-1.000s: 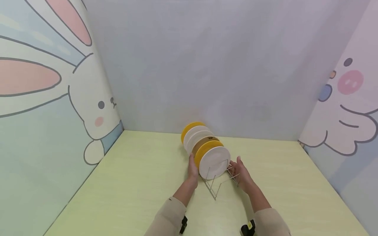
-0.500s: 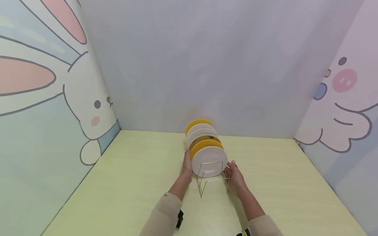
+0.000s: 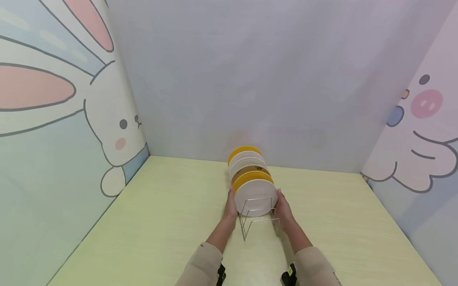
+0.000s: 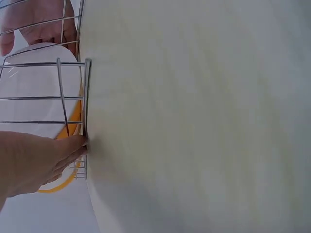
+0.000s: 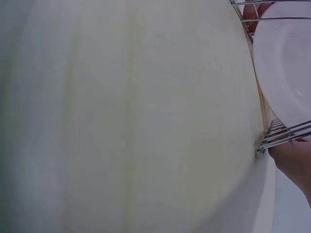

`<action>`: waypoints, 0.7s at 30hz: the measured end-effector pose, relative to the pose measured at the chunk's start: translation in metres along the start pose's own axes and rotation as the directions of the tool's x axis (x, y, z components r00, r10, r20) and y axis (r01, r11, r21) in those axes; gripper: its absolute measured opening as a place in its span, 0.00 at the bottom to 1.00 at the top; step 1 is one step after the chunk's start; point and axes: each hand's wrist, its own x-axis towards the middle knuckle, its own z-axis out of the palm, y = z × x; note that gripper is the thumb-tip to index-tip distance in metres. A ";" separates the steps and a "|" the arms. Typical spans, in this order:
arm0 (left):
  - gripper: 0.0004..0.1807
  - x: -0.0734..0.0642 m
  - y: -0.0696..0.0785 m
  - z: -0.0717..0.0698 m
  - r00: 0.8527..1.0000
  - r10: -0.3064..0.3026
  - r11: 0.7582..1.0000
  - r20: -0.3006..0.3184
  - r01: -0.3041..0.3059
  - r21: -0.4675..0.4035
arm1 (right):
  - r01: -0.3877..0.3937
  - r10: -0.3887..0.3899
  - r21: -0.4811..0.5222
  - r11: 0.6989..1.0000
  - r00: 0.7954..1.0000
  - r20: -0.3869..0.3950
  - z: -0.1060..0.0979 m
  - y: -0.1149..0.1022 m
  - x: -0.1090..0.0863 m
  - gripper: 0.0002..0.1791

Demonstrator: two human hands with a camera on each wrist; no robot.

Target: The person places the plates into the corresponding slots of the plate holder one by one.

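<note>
A wire dish rack (image 3: 260, 209) stands on the table with several round plates upright in a row. At its near end is a white plate (image 3: 255, 194). Behind that come a yellow plate (image 3: 253, 174), a brown plate (image 3: 247, 170), white plates (image 3: 247, 155) and a yellow plate (image 3: 243, 149) farthest back. My left hand (image 3: 230, 208) grips the rack's left side, its fingertips at the bottom rail in the left wrist view. From the right side, my right hand (image 3: 284, 210) grips the rack, its fingers partly hidden behind wires and plates.
The pale yellow table (image 3: 171, 218) spreads out on both sides of the rack. Close behind the plates rises a grey back wall (image 3: 243, 79). Side walls with a cartoon rabbit (image 3: 114, 119) and a cartoon pig (image 3: 422, 131) stand left and right.
The rack and its plates have turned from a slant to nearly straight toward me. My right hand has come in closer against the rack's right side. My left hand stays at its left.
</note>
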 end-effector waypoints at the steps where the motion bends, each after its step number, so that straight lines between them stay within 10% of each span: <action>1: 0.42 0.000 0.000 0.000 1.000 -0.002 1.000 0.008 0.002 0.001 | -0.002 0.002 0.006 1.000 1.000 -0.011 0.000 0.000 0.000 0.40; 21: 0.40 0.038 0.000 -0.017 0.969 0.017 0.975 0.248 0.038 -0.218 | 0.051 -0.024 0.126 0.991 0.978 -0.207 0.033 0.012 -0.001 0.36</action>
